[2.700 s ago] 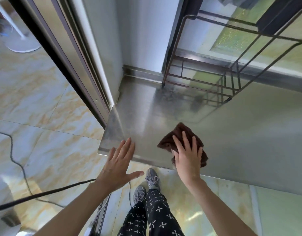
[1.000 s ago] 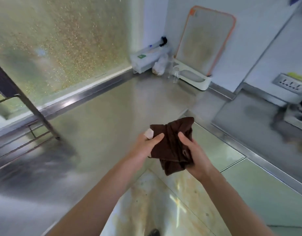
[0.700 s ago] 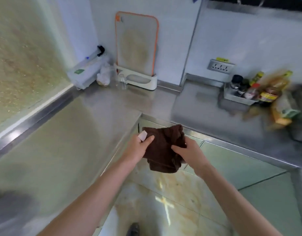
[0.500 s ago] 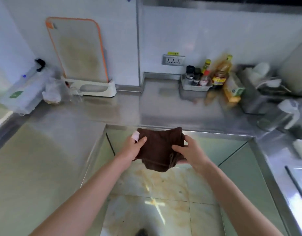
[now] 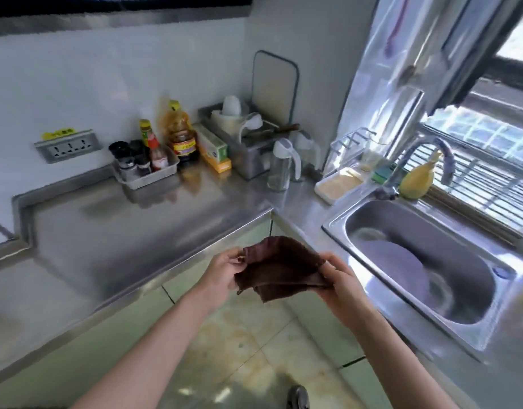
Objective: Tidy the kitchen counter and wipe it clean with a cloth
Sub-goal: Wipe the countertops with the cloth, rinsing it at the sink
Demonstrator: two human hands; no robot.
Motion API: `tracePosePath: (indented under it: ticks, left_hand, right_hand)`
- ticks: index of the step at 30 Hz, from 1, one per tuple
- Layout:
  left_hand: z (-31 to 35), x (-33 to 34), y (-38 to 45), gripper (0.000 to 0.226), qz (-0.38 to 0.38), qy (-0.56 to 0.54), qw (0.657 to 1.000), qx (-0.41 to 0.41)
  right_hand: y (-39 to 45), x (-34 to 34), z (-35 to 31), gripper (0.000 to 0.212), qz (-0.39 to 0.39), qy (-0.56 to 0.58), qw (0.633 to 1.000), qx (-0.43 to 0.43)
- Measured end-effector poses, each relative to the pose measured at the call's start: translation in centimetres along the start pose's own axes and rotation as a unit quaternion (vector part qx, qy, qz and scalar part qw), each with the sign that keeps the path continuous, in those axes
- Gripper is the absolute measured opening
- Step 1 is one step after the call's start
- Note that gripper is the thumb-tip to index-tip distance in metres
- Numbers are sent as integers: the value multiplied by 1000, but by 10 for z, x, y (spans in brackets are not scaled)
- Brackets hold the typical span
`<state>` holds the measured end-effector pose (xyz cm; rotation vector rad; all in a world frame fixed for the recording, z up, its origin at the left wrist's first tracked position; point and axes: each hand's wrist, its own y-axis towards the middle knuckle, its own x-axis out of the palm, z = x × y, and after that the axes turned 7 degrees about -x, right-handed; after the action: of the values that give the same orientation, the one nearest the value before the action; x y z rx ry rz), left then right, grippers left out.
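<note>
Stretching between two hands, a dark brown cloth (image 5: 279,268) is held in the air above the floor, in front of the corner of a steel counter (image 5: 130,231). One edge is pinched by the left hand (image 5: 221,273), the other is gripped by the right hand (image 5: 339,278). A steel sink (image 5: 425,261) is seen to the right, with a purple plate (image 5: 393,258) inside. Bottles in a metal tray (image 5: 145,169) are lined along the back wall.

Dark brown cloth (image 5: 280,267), steel-grey counter (image 5: 130,231)
</note>
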<state>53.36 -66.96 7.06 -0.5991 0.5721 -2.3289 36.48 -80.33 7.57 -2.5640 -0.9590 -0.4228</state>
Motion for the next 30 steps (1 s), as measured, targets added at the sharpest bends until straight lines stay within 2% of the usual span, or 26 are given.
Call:
tracePosePath:
  ticks: [2,4,6,8,10,11,13,15,18,21,24,30]
  left_hand:
    - [7,35,23,52,-27,13,1000,-1]
    - [15,72,45,59,-48,45,998,9]
    - [21,108,66,57,-68,54,996,4]
    - [23,143,90,51,-86,68,994,-1]
    - [19,178,112,25,-92,126,988,17]
    - [17,195,123,13,-93,169,980,40]
    - [11,223,145,22,-94,242,963,70]
    - [9,248,161,32,-113,254,959,56]
    - [10,280,181,41,-152,282,946,49]
    - [15,299,205,45,-166,299,939,24]
    - [22,311,226,22,-137,330,933,50]
    - [81,294,268,19,-108,318,937,91]
  right_hand:
    - [15,-33,-12,27,22,48,998,-17]
    - [31,-65,-28,7,23,70,996,-41]
    - [45,-95,-46,17,36,37,997,-49]
    - [57,-123,-62,13,60,-34,996,-62]
    - [65,-150,-75,8,64,-124,987,-85]
    - [70,-165,-81,17,66,-166,979,-97]
    - [77,-192,-91,36,84,-202,971,-101]
    - [82,-216,-101,51,105,-200,971,-85]
    - [90,-250,-113,53,134,-169,975,-56]
    - [103,-267,-120,43,191,-135,971,-58]
    - [126,-272,-121,33,243,-185,949,-74]
    - [189,-228,-127,24,240,-281,920,-128]
